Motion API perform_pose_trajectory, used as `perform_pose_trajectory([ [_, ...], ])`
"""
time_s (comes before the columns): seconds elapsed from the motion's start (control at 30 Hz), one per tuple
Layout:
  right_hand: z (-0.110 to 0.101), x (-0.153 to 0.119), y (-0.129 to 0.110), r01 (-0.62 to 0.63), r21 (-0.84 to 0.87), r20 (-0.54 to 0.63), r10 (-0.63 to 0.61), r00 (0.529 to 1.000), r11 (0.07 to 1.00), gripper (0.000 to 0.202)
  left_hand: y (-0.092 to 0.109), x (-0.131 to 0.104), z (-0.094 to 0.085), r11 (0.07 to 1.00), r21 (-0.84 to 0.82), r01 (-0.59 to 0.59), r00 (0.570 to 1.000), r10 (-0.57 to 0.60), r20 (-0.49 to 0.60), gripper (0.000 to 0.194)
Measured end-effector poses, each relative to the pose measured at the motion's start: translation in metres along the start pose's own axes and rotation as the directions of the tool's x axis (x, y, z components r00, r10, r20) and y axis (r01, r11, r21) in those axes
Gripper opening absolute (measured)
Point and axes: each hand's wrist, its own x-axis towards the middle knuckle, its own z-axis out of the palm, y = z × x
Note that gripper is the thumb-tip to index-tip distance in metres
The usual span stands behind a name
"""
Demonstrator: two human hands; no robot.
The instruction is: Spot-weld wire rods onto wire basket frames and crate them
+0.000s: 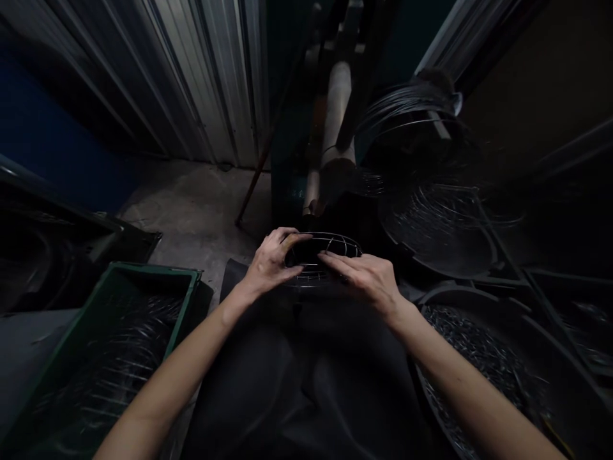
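Between my two hands is a round wire basket-like frame (329, 237) of thin metal rings joined by short cross wires. My left hand (274, 259) grips its left side, thumb and fingers around the rim. On the right side my right hand (366, 276) holds it, with fingers laid along and over the ring. Just beyond the frame stands a machine with a pale cylindrical arm (339, 108) and a smaller rod below it. Part of the frame's lower side is dark and hard to make out.
A green crate (112, 271) with many wire pieces stands at the left. At the right are a round tub (472, 291) of small metal pieces and another basin (431, 252) with wire. A wire coil (407, 102) sits behind. Corrugated metal sheeting (211, 70) forms the back wall.
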Motion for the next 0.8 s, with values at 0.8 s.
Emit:
perform_pose_trajectory([
  [0.8, 0.007, 0.024, 0.017, 0.141, -0.163, -0.117, -0.161, 0.98, 0.976, 0.02, -0.027, 0.01, 0.004, 0.998, 0.009, -0.056, 0.992, 0.056, -0.112, 0.053],
])
